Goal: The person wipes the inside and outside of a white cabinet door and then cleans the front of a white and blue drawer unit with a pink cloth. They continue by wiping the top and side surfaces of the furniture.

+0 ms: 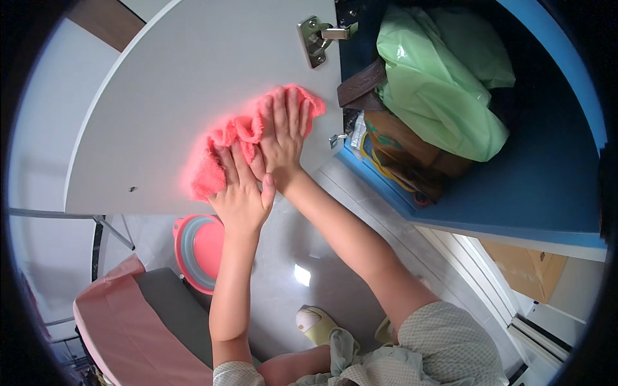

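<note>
Head: pink cloth [245, 130] beneath fingers [280, 114]

Your left hand [243, 201] and right hand [282, 154]: bare, like your forearms [232, 289] behind them. Farther back, you've got short pale-green checked sleeves [441, 338], matching top [380, 370]; yellowish-green slippers [320, 332] below your hands.
</note>
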`<state>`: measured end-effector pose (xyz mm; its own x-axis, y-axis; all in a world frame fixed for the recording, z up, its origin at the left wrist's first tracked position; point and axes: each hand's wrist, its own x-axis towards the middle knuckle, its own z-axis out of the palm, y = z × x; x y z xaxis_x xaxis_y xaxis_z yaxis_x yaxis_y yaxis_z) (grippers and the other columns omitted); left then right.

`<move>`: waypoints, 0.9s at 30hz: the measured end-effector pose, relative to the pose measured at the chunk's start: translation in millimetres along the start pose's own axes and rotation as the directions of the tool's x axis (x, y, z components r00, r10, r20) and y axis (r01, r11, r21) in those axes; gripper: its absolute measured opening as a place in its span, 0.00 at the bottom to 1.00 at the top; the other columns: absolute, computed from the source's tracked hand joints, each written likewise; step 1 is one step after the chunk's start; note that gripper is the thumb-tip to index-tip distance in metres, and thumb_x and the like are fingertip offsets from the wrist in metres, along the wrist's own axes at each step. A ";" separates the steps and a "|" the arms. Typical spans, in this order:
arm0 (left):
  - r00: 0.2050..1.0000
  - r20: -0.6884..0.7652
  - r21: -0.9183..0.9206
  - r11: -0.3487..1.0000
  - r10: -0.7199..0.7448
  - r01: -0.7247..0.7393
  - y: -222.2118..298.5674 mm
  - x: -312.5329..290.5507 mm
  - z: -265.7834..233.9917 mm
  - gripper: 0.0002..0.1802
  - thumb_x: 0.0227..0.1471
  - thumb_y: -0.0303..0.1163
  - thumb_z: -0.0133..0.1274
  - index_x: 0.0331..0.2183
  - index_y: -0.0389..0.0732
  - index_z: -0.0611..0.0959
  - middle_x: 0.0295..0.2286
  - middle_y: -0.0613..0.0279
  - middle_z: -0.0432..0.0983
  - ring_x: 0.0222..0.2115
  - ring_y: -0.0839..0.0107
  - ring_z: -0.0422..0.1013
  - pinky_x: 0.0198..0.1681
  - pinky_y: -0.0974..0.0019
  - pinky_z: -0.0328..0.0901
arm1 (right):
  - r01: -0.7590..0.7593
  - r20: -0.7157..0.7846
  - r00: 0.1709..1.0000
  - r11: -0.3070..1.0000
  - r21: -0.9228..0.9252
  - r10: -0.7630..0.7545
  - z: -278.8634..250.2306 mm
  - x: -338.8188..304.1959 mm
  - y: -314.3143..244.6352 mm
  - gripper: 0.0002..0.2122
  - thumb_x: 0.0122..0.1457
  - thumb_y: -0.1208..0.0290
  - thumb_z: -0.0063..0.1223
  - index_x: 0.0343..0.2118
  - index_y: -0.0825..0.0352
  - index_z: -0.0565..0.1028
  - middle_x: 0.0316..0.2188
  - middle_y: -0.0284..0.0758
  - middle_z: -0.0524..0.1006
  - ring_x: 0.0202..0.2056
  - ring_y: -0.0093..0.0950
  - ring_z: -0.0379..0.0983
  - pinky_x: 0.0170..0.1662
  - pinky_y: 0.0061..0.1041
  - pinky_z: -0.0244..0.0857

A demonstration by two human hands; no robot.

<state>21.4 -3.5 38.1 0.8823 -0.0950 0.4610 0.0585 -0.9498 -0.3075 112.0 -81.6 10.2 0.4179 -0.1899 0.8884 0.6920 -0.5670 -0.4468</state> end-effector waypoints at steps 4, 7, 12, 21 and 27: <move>0.998 0.062 -0.205 0.979 0.031 -0.017 10.3 -1.6 1.1 0.36 0.52 0.54 0.36 0.56 0.40 0.64 0.55 0.47 0.59 0.50 0.55 0.64 0.50 0.53 0.57 | -0.195 -0.037 0.980 0.979 0.059 0.197 5.3 -31.6 8.2 0.33 0.59 0.48 0.30 0.61 0.67 0.50 0.63 0.45 0.47 0.63 0.48 0.38 0.62 0.52 0.31; 0.940 0.323 -0.267 0.964 0.111 -0.022 25.3 3.9 -7.0 0.34 0.52 0.51 0.40 0.55 0.41 0.65 0.54 0.56 0.63 0.38 0.67 0.73 0.43 0.64 0.60 | -0.387 -0.067 0.919 0.921 0.041 0.389 7.9 -69.3 26.1 0.36 0.58 0.46 0.33 0.62 0.68 0.47 0.63 0.47 0.46 0.64 0.47 0.37 0.63 0.48 0.30; 0.944 0.082 -0.108 0.945 0.319 -0.310 40.4 -23.2 55.5 0.32 0.54 0.51 0.38 0.55 0.42 0.66 0.47 0.67 0.72 0.19 0.78 0.68 0.36 0.72 0.59 | -0.490 0.085 0.853 0.847 -0.207 0.515 23.6 -145.1 54.9 0.43 0.55 0.42 0.38 0.62 0.71 0.37 0.63 0.50 0.36 0.64 0.45 0.30 0.64 0.44 0.28; 0.976 0.114 -0.192 0.968 0.185 -0.161 27.3 1.3 -0.9 0.33 0.52 0.49 0.40 0.58 0.46 0.63 0.54 0.56 0.62 0.38 0.66 0.71 0.43 0.63 0.59 | -0.523 0.064 0.851 0.852 0.023 0.521 -2.0 -72.5 30.1 0.46 0.53 0.36 0.29 0.61 0.74 0.34 0.63 0.50 0.30 0.64 0.45 0.24 0.64 0.43 0.21; 0.981 -0.188 -0.093 0.993 0.052 -0.071 9.8 17.6 -23.4 0.35 0.50 0.47 0.42 0.59 0.47 0.60 0.59 0.52 0.51 0.53 0.58 0.61 0.50 0.53 0.55 | -0.338 0.071 0.941 0.919 0.203 0.331 -17.5 5.5 3.6 0.44 0.53 0.41 0.30 0.61 0.75 0.38 0.62 0.55 0.35 0.64 0.49 0.26 0.63 0.47 0.20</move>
<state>26.7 -21.5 62.7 0.7806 -0.1988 0.5926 -0.0481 -0.9644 -0.2602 106.6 -98.7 15.3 0.6642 -0.3089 0.6808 0.6140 -0.2940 -0.7325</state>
